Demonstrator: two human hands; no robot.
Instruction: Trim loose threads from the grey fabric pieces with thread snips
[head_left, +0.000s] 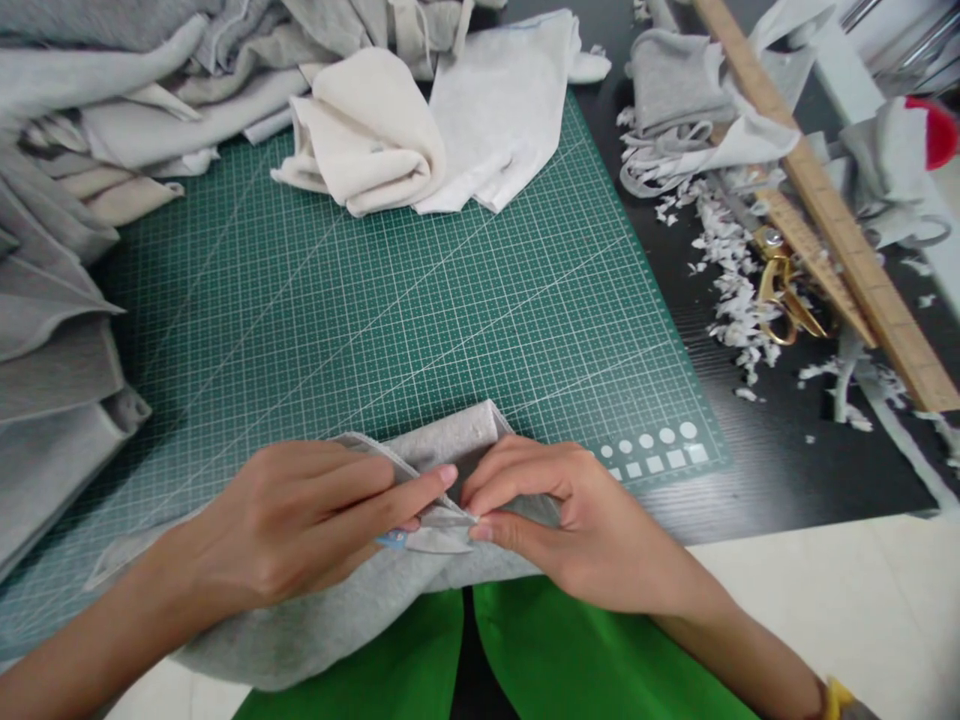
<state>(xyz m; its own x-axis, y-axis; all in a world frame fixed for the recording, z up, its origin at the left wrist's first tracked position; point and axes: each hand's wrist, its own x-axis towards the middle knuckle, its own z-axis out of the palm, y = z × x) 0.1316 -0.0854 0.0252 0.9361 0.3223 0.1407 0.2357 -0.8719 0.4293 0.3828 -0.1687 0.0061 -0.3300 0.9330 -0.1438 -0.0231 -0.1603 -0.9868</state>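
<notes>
A piece of grey fabric lies over the front edge of the green cutting mat and hangs down toward my lap. My left hand grips its folded, seamed edge, with the index finger stretched along the fold. A bit of blue, perhaps a label or marking, shows under those fingers. Close beside it, the thumb and fingertips of my right hand pinch the point where the edges meet. The underside of the fabric is hidden by both hands.
Grey fabric piles line the left and back. Cream cloth and white cloth lie on the mat's far side. At right are wooden rulers, gold-handled scissors, scraps and white snippets.
</notes>
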